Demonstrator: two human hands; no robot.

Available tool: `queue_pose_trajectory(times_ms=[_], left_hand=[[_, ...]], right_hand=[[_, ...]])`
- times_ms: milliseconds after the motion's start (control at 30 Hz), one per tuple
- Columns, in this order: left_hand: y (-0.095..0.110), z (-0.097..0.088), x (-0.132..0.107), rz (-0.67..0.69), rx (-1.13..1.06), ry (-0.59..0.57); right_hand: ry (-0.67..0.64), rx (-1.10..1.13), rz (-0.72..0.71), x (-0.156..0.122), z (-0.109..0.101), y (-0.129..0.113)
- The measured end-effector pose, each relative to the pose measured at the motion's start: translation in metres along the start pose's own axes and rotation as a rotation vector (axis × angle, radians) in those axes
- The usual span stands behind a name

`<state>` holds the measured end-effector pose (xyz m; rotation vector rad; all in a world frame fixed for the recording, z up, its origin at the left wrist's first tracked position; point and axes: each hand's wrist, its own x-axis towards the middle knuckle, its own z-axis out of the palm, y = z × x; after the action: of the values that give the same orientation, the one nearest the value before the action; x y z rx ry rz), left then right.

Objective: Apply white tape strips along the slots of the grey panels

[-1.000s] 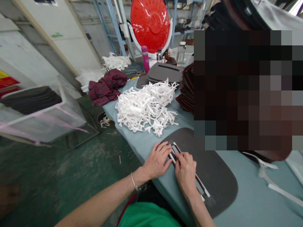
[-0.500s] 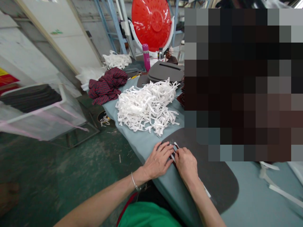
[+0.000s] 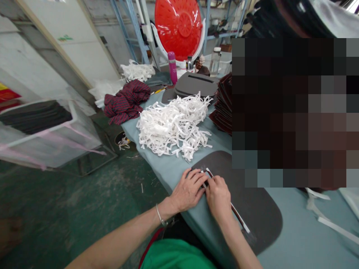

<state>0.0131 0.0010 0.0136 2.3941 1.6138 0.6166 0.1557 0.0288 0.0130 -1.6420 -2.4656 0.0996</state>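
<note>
A dark grey flat panel (image 3: 252, 209) with rounded corners lies on the cloth-covered table. White strips (image 3: 244, 225) edge a long narrow slot in it, with a brown edge showing beside them. My left hand (image 3: 188, 188) rests on the panel's near edge at the slot's far end, its fingers stretched out flat. Right beside it, my right hand (image 3: 218, 196) is closed over the slot, fingertips curled down and pressed together. Whatever those fingertips hold is hidden beneath them.
A heap of white strips (image 3: 174, 125) lies beyond my hands. Behind it are more grey panels (image 3: 196, 85), a pink bottle (image 3: 172, 68) and striped cloth (image 3: 127, 101). Brown stacked pieces (image 3: 223, 106) stand at right, next to a blurred-out area. A white bin (image 3: 53, 140) stands left.
My right hand has shifted slightly left and toward me along the slot, uncovering more of the white strip and brown edge. My left hand has barely moved.
</note>
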Motion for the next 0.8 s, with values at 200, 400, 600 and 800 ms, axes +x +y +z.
queue_pose_trajectory(times_ms=[200, 400, 600, 800], left_hand=[[0.002, 0.005, -0.001, -0.001, 0.078, 0.018], [0.005, 0.005, -0.001, 0.028, 0.119, 0.041], [0.004, 0.007, 0.001, 0.050, 0.122, 0.024], [-0.002, 0.017, 0.001, 0.147, 0.224, 0.063]], right_hand=[[0.137, -0.179, -0.048, -0.017, 0.008, -0.023], [0.213, -0.232, -0.099, -0.090, 0.010, 0.019], [0.222, -0.066, -0.032, -0.168, -0.003, 0.056], [0.276, 0.028, 0.037, -0.161, -0.014, 0.045]])
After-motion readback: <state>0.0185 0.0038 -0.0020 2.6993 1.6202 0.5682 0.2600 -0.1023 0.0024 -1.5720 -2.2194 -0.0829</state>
